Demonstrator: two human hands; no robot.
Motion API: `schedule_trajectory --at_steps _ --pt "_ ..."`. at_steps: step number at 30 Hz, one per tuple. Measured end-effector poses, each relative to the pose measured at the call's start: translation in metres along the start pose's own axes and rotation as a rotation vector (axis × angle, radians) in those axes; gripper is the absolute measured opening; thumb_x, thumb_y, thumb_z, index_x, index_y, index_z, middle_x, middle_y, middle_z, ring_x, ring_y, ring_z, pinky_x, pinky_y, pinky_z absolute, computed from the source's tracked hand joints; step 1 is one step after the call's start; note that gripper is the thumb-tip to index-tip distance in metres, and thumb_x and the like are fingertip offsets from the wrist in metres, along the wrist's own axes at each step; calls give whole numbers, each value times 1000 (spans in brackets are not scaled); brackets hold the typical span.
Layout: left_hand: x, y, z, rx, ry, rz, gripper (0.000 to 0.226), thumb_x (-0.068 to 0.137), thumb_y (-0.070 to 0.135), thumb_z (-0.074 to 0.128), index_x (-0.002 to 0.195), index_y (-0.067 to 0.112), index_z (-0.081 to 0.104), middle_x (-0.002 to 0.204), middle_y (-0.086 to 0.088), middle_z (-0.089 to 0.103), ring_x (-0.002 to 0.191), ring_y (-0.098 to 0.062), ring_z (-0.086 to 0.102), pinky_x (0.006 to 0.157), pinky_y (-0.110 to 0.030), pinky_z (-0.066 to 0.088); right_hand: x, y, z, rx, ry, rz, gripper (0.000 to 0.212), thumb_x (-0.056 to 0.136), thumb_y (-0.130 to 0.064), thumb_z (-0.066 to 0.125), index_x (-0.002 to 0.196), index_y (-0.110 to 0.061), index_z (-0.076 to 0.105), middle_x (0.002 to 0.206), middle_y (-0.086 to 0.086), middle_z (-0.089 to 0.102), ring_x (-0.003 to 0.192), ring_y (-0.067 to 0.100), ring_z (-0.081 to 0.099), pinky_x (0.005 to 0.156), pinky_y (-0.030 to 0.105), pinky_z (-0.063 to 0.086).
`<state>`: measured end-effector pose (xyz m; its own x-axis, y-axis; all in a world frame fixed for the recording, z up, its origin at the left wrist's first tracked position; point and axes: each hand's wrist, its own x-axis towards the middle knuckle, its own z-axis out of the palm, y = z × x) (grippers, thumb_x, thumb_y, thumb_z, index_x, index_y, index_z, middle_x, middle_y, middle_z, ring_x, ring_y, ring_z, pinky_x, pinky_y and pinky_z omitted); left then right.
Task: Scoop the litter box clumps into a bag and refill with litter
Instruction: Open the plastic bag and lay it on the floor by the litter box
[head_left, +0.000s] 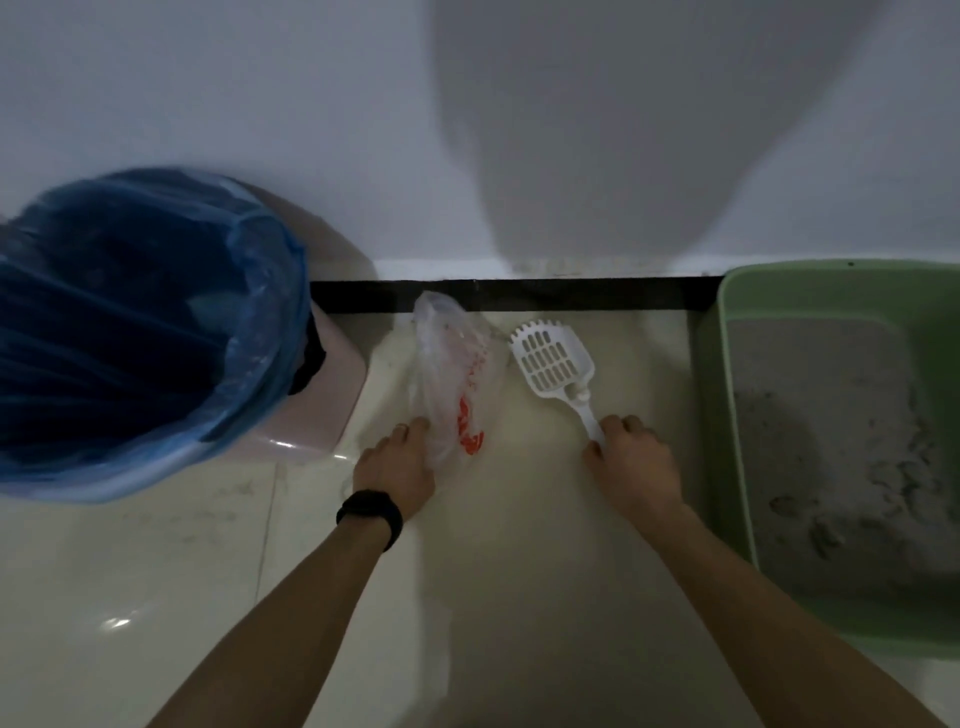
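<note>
Gripping the scoop (553, 358) is the right hand (636, 465), while the left hand (397, 467) grips a bag (452, 374) with illegible red print.

Single head view (519, 545) — steeply down, close over floor by the wall (208, 78).

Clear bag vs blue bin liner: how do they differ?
The clear bag is see-through with red print; the blue bin liner is tinted blue, with no print visible. The clear bag lies slack on the floor, the left hand touching its near end; the blue bin liner is stretched open over a bin, untouched. Both are thin plastic film.
</note>
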<state>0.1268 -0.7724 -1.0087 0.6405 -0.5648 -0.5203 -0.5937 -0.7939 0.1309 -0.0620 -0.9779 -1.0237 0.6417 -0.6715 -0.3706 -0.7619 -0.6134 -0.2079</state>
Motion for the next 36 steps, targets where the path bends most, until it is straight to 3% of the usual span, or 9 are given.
schedule_trajectory --at_steps 6,12,20,22,24,27,30,34,36 --pt "-45 -29 14 22 -18 -67 53 91 23 51 141 29 34 133 -2 48 108 -25 57 89 -36 47 51 -17 -21 -201 -8 -242 35 98 -24 43 130 -13 51 128 14 51 112 34 49 89 40 46" --pt "-80 -55 30 23 31 -100 59 89 11 47 143 33 35 135 -4 45 110 -29 54 91 -37 44 97 -64 -11 -268 132 -389 36 94 -11 48 129 -8 55 126 20 53 115 42 45 87 44 46" --pt "-110 -57 50 -400 17 -239 47 85 27 58 130 38 48 127 5 56 105 -17 59 86 -32 52 49 -105 15 287 252 -344 41 93 -29 55 124 -3 56 125 23 56 114 40 51 99 42 39" --pt "-107 -34 39 -678 49 -248 49 84 28 68 130 32 53 122 6 58 103 -12 56 84 -23 49 0 -105 22 529 118 -188 51 89 -53 56 120 -13 56 121 14 59 111 32 56 96 38 45" --pt "-99 -10 17 -885 -46 -166 53 77 37 78 125 30 57 116 12 59 102 -8 57 85 -21 47 -36 -112 14 750 -234 -26 70 77 -72 59 126 -22 49 118 5 62 105 23 62 94 39 50" --pt "-84 15 -11 -877 -151 39 28 73 46 79 97 32 72 90 15 69 80 -4 63 73 -19 49 -47 -105 -9 1158 -574 82 56 82 -41 75 125 -20 47 97 3 67 77 17 66 66 31 58" --pt "-73 26 -39 -821 -56 10 10 87 29 71 78 26 71 67 11 65 66 -11 61 60 -17 46 -45 -70 -42 1075 -386 -60 26 88 -27 71 106 -9 66 79 2 65 64 16 59 50 20 47" --pt "-69 33 -107 -805 34 -26 13 95 11 58 98 18 69 80 0 61 69 -14 55 52 -14 44 -33 -42 -98 921 -368 -129 41 83 -58 65 106 -24 69 92 -13 68 71 10 59 62 20 46" --pt "-74 44 -137 -952 55 -56 23 90 11 63 111 20 65 98 0 63 82 -14 58 65 -17 47 -27 -45 -109 919 -368 -119 50 84 -60 61 108 -18 69 94 -9 65 71 13 55 64 24 43"
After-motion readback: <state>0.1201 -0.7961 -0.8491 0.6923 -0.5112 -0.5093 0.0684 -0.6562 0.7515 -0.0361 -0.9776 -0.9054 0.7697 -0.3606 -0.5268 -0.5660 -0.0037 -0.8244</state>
